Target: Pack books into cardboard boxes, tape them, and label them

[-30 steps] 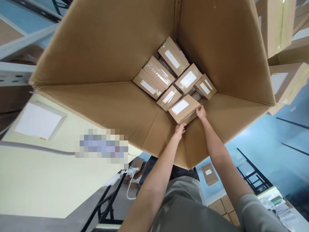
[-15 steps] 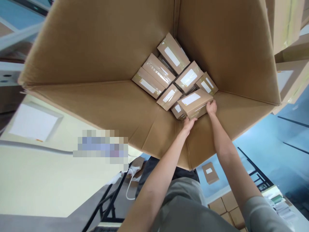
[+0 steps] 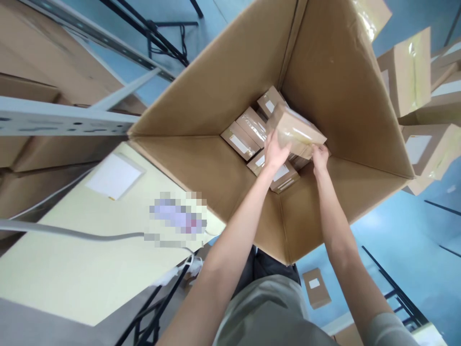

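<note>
Both my hands are inside a large open carton (image 3: 201,101), holding one small taped cardboard box (image 3: 297,132) tilted above the others. My left hand (image 3: 276,151) grips its near left end, fingers closed against the side. At the right corner, my right hand (image 3: 320,156) pinches the lower edge. Several similar boxes lie on the carton's bottom, among them a labelled box (image 3: 239,139) at the left and another labelled box (image 3: 285,177) close below my left hand. The held box hides part of the pile.
A cream table (image 3: 72,259) with a white label stack (image 3: 114,177) and a grey cable (image 3: 90,235) stands at the left. Metal shelving (image 3: 65,117) is beyond it. More boxes (image 3: 428,149) stand outside the carton at right. A small box (image 3: 317,288) lies on the floor.
The held box has been raised and turned, moving up from the near corner of the pile. My left hand has shifted up along it. The view has swung, showing more shelving.
</note>
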`<state>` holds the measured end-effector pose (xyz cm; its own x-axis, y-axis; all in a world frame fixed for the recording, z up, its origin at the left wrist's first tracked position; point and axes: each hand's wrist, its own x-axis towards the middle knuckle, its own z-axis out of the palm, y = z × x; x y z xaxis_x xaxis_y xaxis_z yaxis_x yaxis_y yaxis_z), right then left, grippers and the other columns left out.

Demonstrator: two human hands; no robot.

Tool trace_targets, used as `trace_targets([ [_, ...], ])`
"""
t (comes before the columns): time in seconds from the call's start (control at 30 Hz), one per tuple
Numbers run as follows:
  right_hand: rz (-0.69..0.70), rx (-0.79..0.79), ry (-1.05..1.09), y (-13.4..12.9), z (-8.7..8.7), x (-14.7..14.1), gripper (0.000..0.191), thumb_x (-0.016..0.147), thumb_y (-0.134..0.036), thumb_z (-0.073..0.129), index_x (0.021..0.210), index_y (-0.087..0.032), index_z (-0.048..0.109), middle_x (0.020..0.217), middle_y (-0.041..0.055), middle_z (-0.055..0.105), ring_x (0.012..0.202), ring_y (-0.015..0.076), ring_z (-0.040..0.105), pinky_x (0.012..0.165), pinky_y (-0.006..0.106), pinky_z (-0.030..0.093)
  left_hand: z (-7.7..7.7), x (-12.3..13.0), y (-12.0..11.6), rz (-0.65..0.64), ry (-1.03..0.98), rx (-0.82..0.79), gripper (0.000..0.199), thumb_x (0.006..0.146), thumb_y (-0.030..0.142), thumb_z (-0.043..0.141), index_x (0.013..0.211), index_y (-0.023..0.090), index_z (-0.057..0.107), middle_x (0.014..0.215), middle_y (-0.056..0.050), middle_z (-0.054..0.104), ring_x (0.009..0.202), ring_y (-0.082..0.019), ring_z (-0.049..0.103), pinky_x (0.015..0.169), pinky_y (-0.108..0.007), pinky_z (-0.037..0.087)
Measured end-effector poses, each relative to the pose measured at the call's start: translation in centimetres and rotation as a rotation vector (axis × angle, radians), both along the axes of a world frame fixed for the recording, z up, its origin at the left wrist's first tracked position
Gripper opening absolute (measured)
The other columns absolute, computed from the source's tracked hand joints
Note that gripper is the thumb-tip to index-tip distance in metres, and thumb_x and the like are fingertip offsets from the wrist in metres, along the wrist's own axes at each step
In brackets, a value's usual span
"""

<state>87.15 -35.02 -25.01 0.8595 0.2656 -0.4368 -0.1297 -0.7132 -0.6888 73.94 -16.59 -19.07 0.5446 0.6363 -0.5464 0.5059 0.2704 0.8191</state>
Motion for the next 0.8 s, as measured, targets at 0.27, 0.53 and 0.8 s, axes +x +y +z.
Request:
trace_targets([
  [0.27,-0.040,0.000,-0.008,7.0,4.5,-1.9,0.078,0.104,-0.054,0.052,0.167,-0.008,0.044,0.174,0.0314,0.051,0.170,0.0373,0.048,0.135,0.057,0.048,9.0,1.6,-1.1,-0.199,-0.270,0.014,0.051,0.107,0.040,0.068,0.155,0.024,0.069,0.166,-0.012,0.068,0.164,-0.038,0.054,0.145,-0.056,0.031],
  [0.53,0.083,0.106,-0.006,4.6,13.3,-8.9,0.075,0.102,-0.059,0.053,0.158,-0.010,0.058,0.166,0.0285,0.064,0.156,0.0356,0.064,0.132,0.054,0.051,17.0,-12.8,-4.3,0.043,-0.152,-0.111,0.036,0.102,0.021,0.069,0.136,0.023,0.079,0.148,-0.012,0.081,0.141,-0.034,0.075,0.131,-0.055,0.054],
  [0.8,0.199,0.224,-0.073,2.7,23.9,-16.5,0.077,0.092,-0.073,0.063,0.135,-0.011,0.074,0.148,0.0288,0.076,0.141,0.0389,0.073,0.127,0.056,0.054,25.3,-27.2,-5.7,0.264,-0.339,0.055,0.033,0.104,0.033,0.066,0.134,0.021,0.076,0.142,-0.014,0.083,0.135,-0.029,0.079,0.125,-0.052,0.059],
])
